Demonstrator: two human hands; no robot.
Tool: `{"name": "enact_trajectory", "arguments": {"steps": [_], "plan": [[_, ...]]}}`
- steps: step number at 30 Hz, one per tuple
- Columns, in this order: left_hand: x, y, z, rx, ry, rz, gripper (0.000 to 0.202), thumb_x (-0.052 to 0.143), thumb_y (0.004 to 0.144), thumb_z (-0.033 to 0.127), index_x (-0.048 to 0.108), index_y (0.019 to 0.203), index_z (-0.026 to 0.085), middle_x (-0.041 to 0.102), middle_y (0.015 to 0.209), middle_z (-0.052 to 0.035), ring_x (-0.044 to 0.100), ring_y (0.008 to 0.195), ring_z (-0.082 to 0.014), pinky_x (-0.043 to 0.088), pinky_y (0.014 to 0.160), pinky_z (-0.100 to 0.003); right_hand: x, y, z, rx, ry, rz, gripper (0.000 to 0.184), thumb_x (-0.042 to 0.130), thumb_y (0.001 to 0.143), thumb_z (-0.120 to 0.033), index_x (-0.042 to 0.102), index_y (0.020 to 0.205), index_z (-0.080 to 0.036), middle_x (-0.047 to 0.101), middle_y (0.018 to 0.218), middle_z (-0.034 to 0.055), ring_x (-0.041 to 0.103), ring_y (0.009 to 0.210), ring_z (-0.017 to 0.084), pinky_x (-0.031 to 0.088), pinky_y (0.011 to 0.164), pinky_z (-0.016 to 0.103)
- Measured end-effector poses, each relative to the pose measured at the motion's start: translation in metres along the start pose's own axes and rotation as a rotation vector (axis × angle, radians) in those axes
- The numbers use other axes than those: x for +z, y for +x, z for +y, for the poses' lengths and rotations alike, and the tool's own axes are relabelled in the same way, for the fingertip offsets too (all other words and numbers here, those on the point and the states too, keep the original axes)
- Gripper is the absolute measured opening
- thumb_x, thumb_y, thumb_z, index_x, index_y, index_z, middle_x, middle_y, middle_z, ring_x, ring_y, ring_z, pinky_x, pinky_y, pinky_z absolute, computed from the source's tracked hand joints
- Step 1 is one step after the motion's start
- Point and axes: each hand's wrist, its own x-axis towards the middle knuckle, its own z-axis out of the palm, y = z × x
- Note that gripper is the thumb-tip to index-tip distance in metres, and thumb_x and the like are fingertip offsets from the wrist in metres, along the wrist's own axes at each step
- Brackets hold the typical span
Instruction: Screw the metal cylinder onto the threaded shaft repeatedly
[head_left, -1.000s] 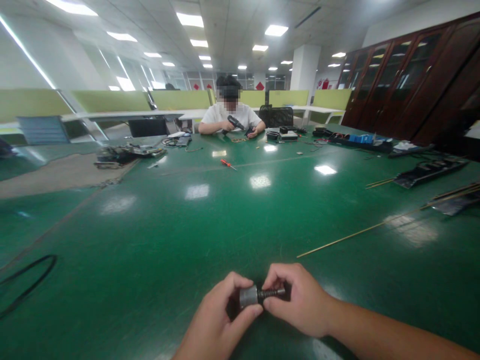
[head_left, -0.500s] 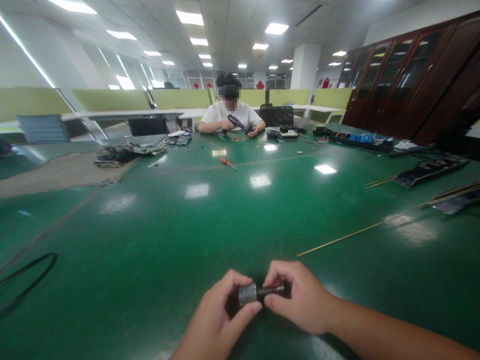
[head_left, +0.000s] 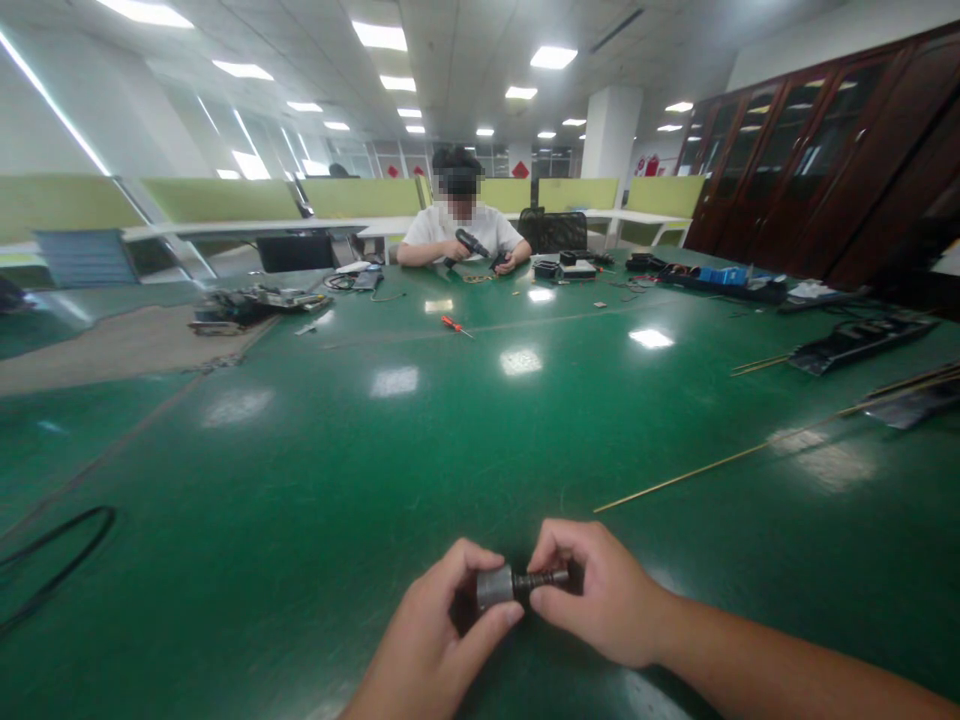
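Note:
Low in the head view, just above the green table [head_left: 315,470], my two hands meet around a small metal part. My left hand [head_left: 435,635] pinches a grey metal cylinder [head_left: 495,587] between thumb and fingers. A dark threaded bolt [head_left: 541,579] sticks out of the cylinder to the right, and my right hand [head_left: 600,595] is closed on its far end. Both hands are curled, and the bolt's head is hidden by my right fingers.
A thin brass rod [head_left: 712,465] lies to the right and a black cable loop [head_left: 52,560] at the left edge. A red screwdriver [head_left: 455,326] lies mid-table. At the far end a person [head_left: 459,235] works with a black tool among scattered parts. Dark panels [head_left: 855,345] lie at right.
My hands and the part have shifted very slightly upward; the grip is the same.

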Motion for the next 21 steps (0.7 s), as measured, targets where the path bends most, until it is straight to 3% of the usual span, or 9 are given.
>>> {"name": "enact_trajectory", "arguments": {"steps": [21], "plan": [[-0.0006,-0.0001,0.0018,-0.007,-0.033,0.017,0.02,0.064,0.092,0.041,0.059,0.101,0.023,0.065,0.085,0.0001,0.061,0.079,-0.0207,0.042,0.069,-0.027,-0.0006,-0.0008,-0.0007,0.008,0.004,0.001,0.009,0.07,0.075,-0.016,0.061,0.077,-0.018,0.059,0.067,-0.0039,0.051,0.063,0.013,0.037,0.061,0.024]]}}
